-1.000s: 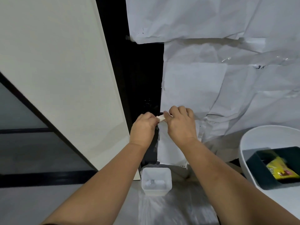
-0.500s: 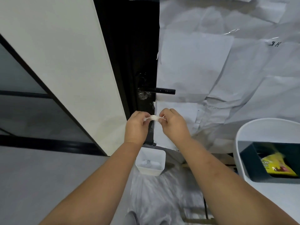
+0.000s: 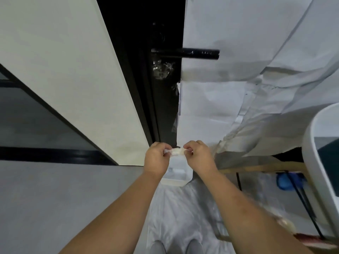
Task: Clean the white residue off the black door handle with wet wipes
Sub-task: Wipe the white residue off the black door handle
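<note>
A black door handle (image 3: 185, 53) sticks out to the right from the dark door, with faint white specks along its bar. Well below it, my left hand (image 3: 157, 158) and my right hand (image 3: 199, 156) pinch the two ends of a small crumpled wet wipe (image 3: 176, 152) and hold it stretched between them. Both hands are apart from the handle. The wipe hangs right above a small white bin (image 3: 180, 177) on the floor.
White paper sheets (image 3: 247, 52) cover the door to the right of the handle. A crinkled plastic wrap (image 3: 162, 69) sits under the handle on the lock. A white round table edge (image 3: 315, 162) stands at the right. Plastic sheeting (image 3: 176, 213) covers the floor.
The camera has tilted down, so the handle now shows high in view. Both hands have come down from the handle with the wipe and now hold it over the white bin.
</note>
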A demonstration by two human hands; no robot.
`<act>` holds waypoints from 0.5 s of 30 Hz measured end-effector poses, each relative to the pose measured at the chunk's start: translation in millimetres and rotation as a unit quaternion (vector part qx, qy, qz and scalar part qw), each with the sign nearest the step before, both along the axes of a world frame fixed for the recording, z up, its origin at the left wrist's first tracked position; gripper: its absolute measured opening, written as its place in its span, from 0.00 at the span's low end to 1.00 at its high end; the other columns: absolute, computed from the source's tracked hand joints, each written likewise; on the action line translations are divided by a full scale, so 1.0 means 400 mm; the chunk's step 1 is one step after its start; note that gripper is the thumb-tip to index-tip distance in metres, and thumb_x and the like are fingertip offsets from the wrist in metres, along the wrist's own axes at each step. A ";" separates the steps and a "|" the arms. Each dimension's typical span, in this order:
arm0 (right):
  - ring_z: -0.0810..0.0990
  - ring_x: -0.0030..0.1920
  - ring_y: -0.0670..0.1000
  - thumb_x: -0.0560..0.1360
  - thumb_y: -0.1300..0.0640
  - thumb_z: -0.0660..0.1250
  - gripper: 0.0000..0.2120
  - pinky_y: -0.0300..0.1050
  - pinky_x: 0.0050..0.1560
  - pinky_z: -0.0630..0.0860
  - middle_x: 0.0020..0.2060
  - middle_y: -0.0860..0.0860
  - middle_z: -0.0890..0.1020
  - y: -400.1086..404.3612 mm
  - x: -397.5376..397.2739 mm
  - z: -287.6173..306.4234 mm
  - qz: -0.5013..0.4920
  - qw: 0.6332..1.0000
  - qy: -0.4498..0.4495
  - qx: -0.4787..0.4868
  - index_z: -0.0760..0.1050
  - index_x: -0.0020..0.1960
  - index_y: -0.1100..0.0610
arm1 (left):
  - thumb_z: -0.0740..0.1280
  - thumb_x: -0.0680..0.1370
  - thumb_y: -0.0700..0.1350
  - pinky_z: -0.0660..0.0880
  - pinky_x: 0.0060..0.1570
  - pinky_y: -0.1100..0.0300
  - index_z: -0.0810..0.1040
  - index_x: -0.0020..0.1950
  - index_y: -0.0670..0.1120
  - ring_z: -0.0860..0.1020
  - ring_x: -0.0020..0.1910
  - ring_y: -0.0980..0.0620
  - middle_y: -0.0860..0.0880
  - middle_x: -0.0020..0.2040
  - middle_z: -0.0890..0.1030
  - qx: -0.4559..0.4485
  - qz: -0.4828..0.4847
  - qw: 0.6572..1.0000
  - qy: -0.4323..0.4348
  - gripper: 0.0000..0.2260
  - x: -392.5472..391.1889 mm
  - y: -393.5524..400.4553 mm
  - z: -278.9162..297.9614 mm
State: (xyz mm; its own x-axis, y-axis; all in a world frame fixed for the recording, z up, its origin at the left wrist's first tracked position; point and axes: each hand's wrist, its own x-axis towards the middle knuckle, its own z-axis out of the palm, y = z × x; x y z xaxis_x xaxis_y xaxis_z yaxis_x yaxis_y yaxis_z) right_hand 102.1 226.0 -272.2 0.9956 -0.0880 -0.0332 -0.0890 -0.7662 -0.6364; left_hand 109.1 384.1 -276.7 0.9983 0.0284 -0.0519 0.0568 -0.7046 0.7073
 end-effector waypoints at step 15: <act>0.79 0.50 0.56 0.74 0.65 0.62 0.12 0.39 0.47 0.69 0.51 0.55 0.79 0.008 0.050 -0.498 -0.012 0.994 0.108 -0.021 0.81 0.52 0.58 | 0.64 0.77 0.38 0.74 0.52 0.62 0.80 0.61 0.47 0.79 0.52 0.49 0.47 0.56 0.81 0.049 -0.030 0.990 0.128 0.14 0.061 -0.016 -0.488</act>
